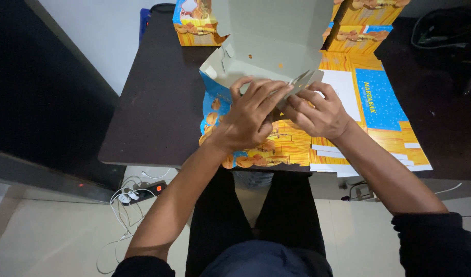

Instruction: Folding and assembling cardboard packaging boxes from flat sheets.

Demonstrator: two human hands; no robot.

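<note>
Between both hands' fingers (276,95): cardboard box flap (302,81).

A power strip (154,188) with white cables (123,215) lies on the floor.

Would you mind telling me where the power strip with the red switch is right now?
In the head view, the power strip lies on the floor at lower left, just under the dark table's near edge, beside tangled white cables and left of the person's left forearm.

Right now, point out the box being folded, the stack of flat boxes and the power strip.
half-folded box (268,38), head view, grey inner panel.
stack of flat boxes (381,97), head view, blue printed panel.
power strip (154,188), head view, near its lit switch.
</note>
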